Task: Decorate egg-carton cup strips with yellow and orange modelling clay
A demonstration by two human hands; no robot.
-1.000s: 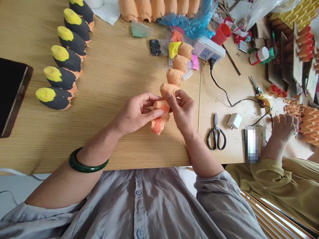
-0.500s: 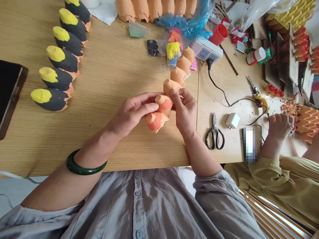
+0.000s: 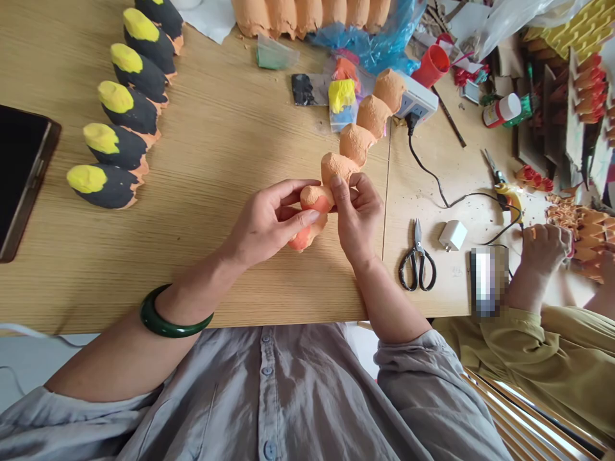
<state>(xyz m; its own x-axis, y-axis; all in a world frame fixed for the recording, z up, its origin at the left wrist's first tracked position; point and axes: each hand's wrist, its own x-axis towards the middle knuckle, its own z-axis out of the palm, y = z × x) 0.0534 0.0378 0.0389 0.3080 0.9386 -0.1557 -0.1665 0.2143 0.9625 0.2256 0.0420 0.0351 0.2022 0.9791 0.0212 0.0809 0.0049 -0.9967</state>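
Between my hands is a strip of orange egg carton cups [image 3: 355, 145], slanting from near my chest up toward the power strip. Its two nearest cups carry a smooth red-orange coat of what looks like clay. My left hand [image 3: 269, 221] grips the second cup from the near end, thumb on the coated side and fingers behind. My right hand [image 3: 358, 211] pinches the strip just above that, its thumb on the third cup. The nearest cup is partly covered by my left thumb. A green bangle [image 3: 175, 320] circles my left forearm.
At left stand a row of black cups with yellow tops [image 3: 127, 99] and a dark phone or tablet [image 3: 24, 182]. Bagged coloured clay [image 3: 341, 96], a power strip [image 3: 418, 99], scissors [image 3: 418, 256] and a white adapter [image 3: 453, 235] lie around. A co-worker's hand [image 3: 542, 250] is at right.
The far end of the strip has swung to the right and now overlaps the power strip. My left thumb has slid rightward over the coated cup. The whole view has shifted slightly.
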